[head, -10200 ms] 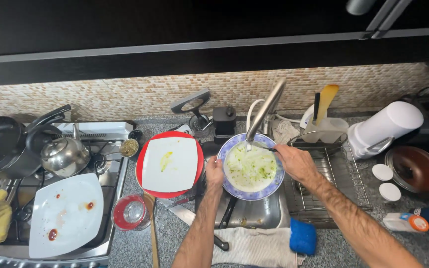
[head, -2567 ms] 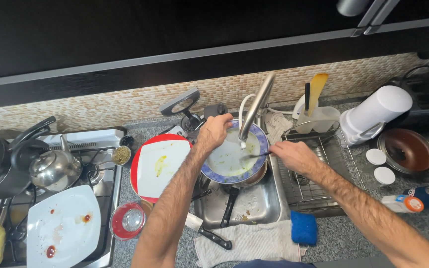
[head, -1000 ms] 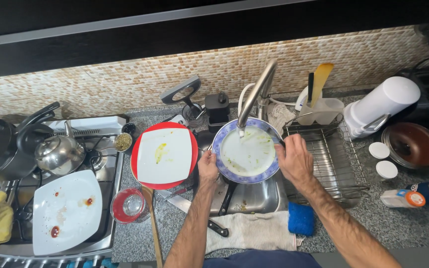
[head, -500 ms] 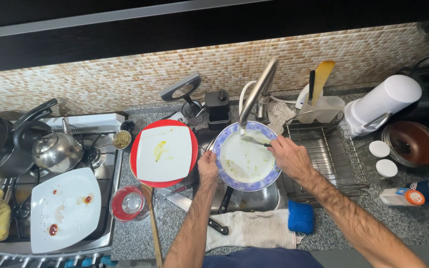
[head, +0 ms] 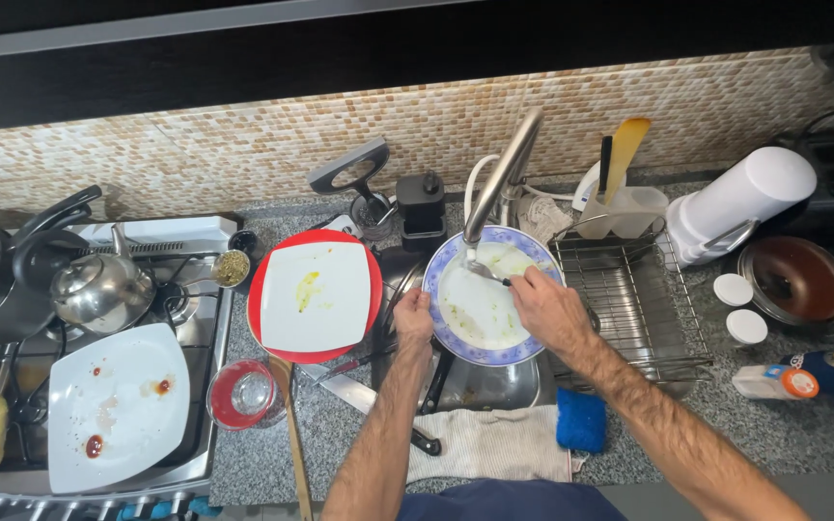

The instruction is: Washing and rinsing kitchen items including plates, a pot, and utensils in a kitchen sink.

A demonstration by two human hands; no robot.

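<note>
Both hands were engaged: left hand gripped the blue-rimmed plate over the sink; right hand pinched a utensil, scraping residue. Rinsing under the faucet appeared next.

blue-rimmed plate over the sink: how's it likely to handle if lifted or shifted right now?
Probably slippery: the plate looks wet and smeared under the faucet. Likely stiff and fragile, since it looks like glazed ceramic. It may tip easily: the left hand grips only its rim while the right hand works a fork across it.
</note>
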